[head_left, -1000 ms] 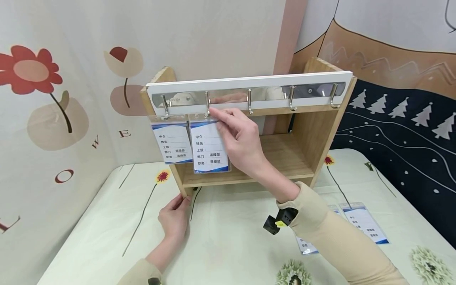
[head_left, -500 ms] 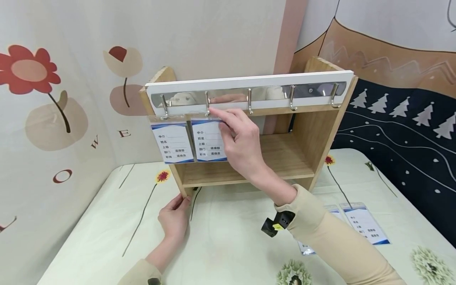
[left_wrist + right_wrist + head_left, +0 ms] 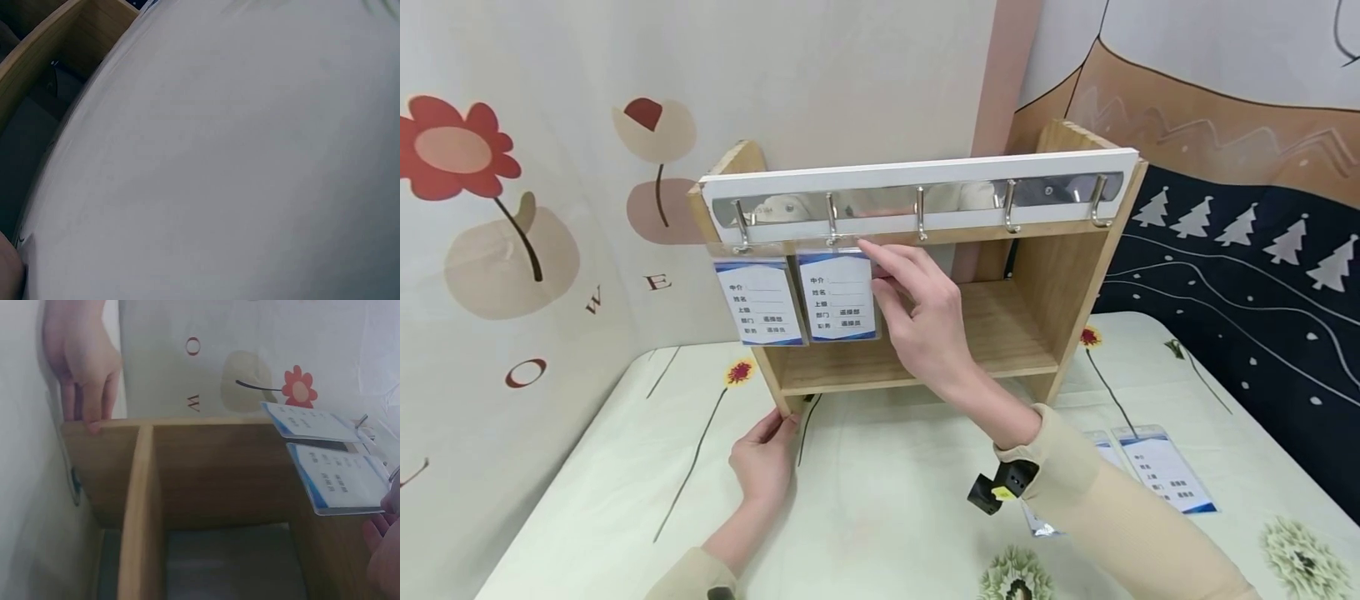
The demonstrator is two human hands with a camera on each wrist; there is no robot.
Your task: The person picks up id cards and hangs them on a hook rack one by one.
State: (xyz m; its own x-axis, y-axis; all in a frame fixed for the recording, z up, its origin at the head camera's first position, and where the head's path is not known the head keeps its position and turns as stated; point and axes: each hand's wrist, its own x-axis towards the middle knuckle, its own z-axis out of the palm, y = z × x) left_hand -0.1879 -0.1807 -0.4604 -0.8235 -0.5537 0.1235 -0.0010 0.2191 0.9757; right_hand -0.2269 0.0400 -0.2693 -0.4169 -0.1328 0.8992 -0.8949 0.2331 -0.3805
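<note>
1. Here's the right hand (image 3: pixel 925 321) up at the second badge (image 3: pixel 838 300), index finger extended to its upper right corner, thumb near its right edge, and the grip looks loose, no firm pinch showing
2. Now the key detail: the badge's clear top meets the tip of the second hook (image 3: pixel 831 218), though whether the slot is fully seated is too small to tell
3. Good technique here, I'd judge, means checking that seat, then parting the fingers sideways, since an upward drag could lift the badge off
4. Down below, the left hand (image 3: pixel 765 462) pinches the lower left front foot of the wooden shelf (image 3: pixel 1071 283), and that steadying hold seems worth having against any push above
5. Position check: the second badge hangs just left of the right hand, beside the first badge (image 3: pixel 760 304), with another badge (image 3: pixel 1172 475) flat on the surface (image 3: pixel 880 500) at right
</note>
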